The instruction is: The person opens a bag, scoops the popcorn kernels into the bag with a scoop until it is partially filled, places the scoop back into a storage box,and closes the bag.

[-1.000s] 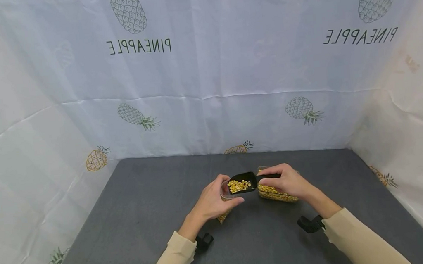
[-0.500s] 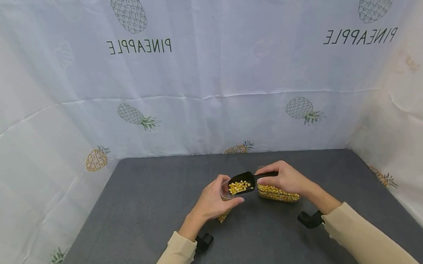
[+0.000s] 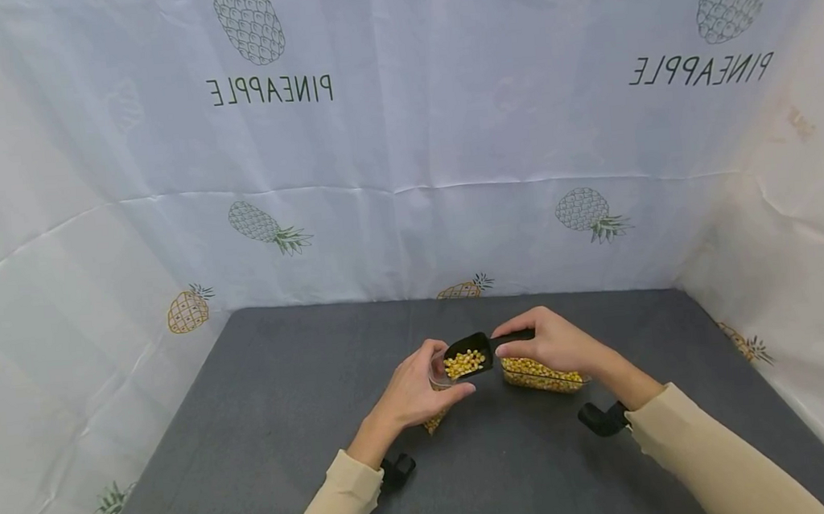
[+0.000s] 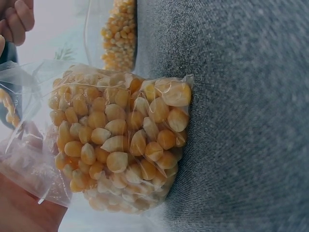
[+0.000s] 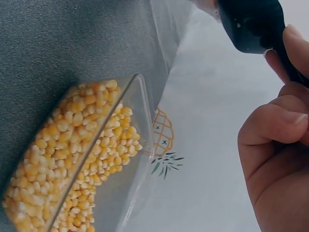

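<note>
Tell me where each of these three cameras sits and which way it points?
Head: worn on the head, looking forward and down at the grey table; both sleeved arms show, left hand holding the bag of corn, right hand holding the black scoop.
Left wrist: worn on the left wrist, close on the bag of corn; fingers show at the lower left.
Right wrist: worn on the right wrist, facing the clear tray of corn; curled fingers show.
Shared: the scoop appears in the head and right wrist views.
</note>
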Tool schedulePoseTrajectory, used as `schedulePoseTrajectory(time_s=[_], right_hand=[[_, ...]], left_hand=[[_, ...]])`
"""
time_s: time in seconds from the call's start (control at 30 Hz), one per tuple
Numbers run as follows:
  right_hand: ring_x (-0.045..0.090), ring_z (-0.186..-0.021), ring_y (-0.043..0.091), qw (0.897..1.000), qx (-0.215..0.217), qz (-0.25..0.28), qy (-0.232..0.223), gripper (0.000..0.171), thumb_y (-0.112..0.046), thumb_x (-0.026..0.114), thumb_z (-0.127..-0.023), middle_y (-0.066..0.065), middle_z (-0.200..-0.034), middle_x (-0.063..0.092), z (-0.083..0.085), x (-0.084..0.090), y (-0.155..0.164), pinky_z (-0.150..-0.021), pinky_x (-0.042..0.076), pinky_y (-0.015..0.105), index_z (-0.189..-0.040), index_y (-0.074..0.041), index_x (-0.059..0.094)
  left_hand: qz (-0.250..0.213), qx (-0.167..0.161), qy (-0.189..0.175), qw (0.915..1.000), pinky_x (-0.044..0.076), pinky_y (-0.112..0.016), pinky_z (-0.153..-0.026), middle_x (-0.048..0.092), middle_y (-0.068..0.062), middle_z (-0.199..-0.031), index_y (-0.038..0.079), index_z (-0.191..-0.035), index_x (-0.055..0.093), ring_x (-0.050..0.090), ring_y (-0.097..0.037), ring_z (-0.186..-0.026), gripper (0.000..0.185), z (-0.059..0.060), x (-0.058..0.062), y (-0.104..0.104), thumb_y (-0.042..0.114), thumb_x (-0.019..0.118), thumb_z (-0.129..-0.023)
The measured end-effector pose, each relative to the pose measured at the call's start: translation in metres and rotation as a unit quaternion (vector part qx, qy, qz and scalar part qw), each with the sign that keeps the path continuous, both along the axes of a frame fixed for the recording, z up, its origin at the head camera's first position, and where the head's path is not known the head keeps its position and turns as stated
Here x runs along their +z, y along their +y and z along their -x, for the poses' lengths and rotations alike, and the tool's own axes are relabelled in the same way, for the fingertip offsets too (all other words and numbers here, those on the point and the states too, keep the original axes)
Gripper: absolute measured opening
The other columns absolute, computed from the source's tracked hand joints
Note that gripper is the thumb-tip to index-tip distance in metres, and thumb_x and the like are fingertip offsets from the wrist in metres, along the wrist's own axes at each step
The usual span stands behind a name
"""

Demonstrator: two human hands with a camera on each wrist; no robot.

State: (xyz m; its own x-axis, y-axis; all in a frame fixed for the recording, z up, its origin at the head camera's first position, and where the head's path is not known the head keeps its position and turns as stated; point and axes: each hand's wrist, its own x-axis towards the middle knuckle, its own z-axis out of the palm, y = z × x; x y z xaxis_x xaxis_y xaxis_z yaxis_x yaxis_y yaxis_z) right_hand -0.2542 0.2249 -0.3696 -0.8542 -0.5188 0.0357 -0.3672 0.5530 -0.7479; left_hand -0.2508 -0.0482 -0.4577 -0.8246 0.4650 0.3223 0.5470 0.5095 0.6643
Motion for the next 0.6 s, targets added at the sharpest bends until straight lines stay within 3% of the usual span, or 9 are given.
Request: schedulePoseTrajectory(time_s=[0.17, 0.43, 0.6], right_hand=[[0.042, -0.054, 0.013, 1.0, 0.006, -0.009, -0.001, 0.035, -0.028, 0.071, -0.098, 0.014, -0.123, 0.069, 0.0007, 0.0033, -0.0015, -0.068, 0.047, 0.039, -0.124, -0.005, 0.072], [0.028, -0.046, 0.008, 1.0, 0.016, -0.013, -0.004, 0.036, -0.027, 0.071, -0.098, 0.013, -0.119, 0.07, -0.0002, 0.0069, -0.0026, -0.062, 0.046, 0.035, -0.125, -0.003, 0.071], [0.025, -0.044, 0.007, 1.0, 0.014, -0.014, -0.002, 0.037, -0.027, 0.071, -0.098, 0.01, -0.101, 0.072, -0.0013, 0.0067, -0.0029, -0.055, 0.041, 0.032, -0.125, -0.003, 0.071]], left_hand=[[-0.001, 0.003, 0.0, 1.0, 0.047, -0.029, -0.066, 0.053, 0.006, -0.093, 0.014, -0.127, 0.055, 0.053, -0.008, -0.074, 0.06, 0.0005, -0.0004, 0.0003, 0.053, 0.076, -0.088], [-0.002, 0.003, -0.004, 1.0, 0.048, -0.029, -0.068, 0.054, 0.007, -0.095, 0.014, -0.131, 0.054, 0.054, -0.007, -0.075, 0.062, -0.0002, -0.001, 0.0003, 0.053, 0.075, -0.088], [-0.008, -0.002, 0.004, 1.0, 0.047, -0.029, -0.068, 0.054, 0.007, -0.094, 0.012, -0.131, 0.054, 0.053, -0.008, -0.076, 0.061, 0.0003, -0.0019, 0.0001, 0.051, 0.076, -0.088]])
